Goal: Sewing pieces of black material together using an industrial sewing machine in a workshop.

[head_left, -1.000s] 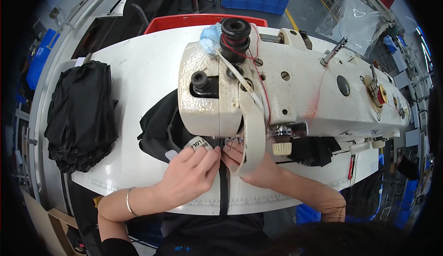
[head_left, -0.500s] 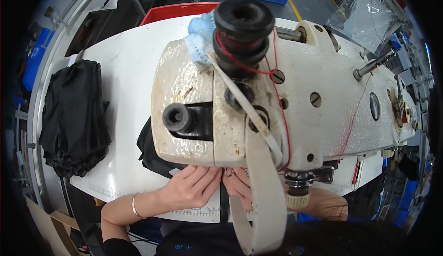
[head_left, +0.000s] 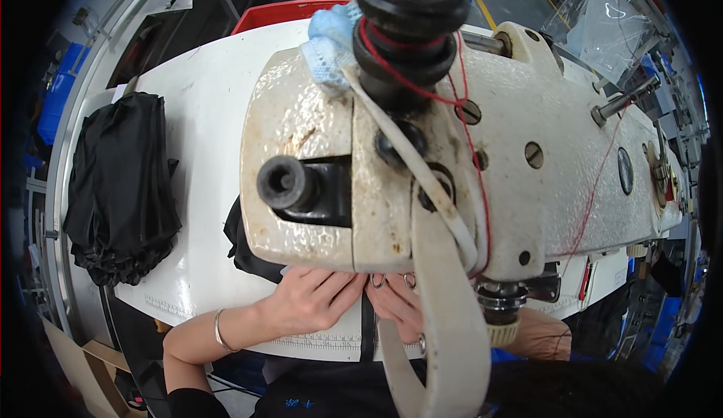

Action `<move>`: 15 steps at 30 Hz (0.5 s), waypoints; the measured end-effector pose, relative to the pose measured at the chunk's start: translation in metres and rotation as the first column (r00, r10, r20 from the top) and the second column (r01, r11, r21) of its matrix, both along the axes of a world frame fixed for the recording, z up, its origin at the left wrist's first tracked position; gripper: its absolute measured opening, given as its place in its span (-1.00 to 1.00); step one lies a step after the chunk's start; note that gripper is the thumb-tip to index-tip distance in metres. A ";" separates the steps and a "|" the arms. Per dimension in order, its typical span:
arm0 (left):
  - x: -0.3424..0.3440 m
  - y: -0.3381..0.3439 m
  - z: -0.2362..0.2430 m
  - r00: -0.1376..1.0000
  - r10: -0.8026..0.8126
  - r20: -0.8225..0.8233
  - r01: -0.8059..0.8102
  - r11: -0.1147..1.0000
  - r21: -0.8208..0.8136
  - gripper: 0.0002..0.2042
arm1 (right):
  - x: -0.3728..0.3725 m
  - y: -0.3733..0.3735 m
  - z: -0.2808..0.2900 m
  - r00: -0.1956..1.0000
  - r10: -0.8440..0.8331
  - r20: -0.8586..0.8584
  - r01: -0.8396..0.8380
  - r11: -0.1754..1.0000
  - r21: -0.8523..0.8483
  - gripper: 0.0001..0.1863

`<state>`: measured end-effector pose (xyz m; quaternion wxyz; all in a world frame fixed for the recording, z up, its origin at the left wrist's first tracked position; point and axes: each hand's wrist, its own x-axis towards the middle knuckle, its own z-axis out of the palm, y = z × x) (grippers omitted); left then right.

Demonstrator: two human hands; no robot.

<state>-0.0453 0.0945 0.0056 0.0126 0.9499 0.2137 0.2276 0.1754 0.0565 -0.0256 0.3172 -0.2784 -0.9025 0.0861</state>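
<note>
Beneath the head of a cream sewing machine (head_left: 316,132), my two hands meet close together. My left hand (head_left: 316,299) is closed, its bent fingers pressed together at the edge of a narrow black fabric strip (head_left: 367,324). That strip runs down between the hands toward the table's near edge. My right hand (head_left: 398,305) lies against the strip's other side, fingers curled, partly hidden by a curved cream lever (head_left: 444,312). Small metal loops (head_left: 378,280) show at its fingers. The fingertips and the needle are hidden by the machine. Black fabric (head_left: 248,248) lies bunched left of the head.
A folded stack of black fabric (head_left: 120,192) rests on the left of the white table (head_left: 207,102). Red thread (head_left: 482,192) runs down the machine. Light-blue cloth (head_left: 330,53) is tucked by the black knob (head_left: 410,34). A red bin (head_left: 290,13) stands beyond the table.
The machine head looks slightly larger and shifted in the picture, as my view has moved a little. My hands stay nearly in place beside the black strip.
</note>
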 end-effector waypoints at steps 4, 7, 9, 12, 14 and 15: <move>-0.004 0.012 -0.012 0.999 0.009 0.040 -0.006 0.997 -0.080 -0.69 | 0.003 0.003 -0.014 0.998 0.053 -0.038 -0.062 0.951 -0.304 -0.48; -0.008 0.023 -0.017 0.996 0.080 0.038 -0.066 0.958 -0.280 -0.72 | 0.007 0.009 -0.018 0.992 -0.058 -0.113 -0.027 0.773 -0.634 -0.49; -0.007 0.031 -0.015 0.985 0.175 0.010 -0.147 0.855 -0.497 -0.72 | 0.006 0.017 -0.017 0.988 -0.108 -0.111 0.023 0.812 -0.583 -0.55; 0.003 0.030 0.005 0.973 0.222 0.061 -0.166 0.861 -0.480 -0.75 | 0.005 0.023 -0.008 0.948 -0.064 0.311 0.077 0.997 -0.029 -0.57; 0.010 0.015 0.027 0.985 0.151 -0.086 -0.154 0.988 -0.030 -0.84 | 0.008 0.016 0.002 0.938 -0.043 0.343 -0.034 0.976 0.217 -0.56; 0.013 0.003 0.039 0.965 0.147 -0.217 -0.137 0.989 0.061 -0.88 | 0.008 0.007 0.007 0.943 0.022 0.331 -0.095 0.974 0.205 -0.56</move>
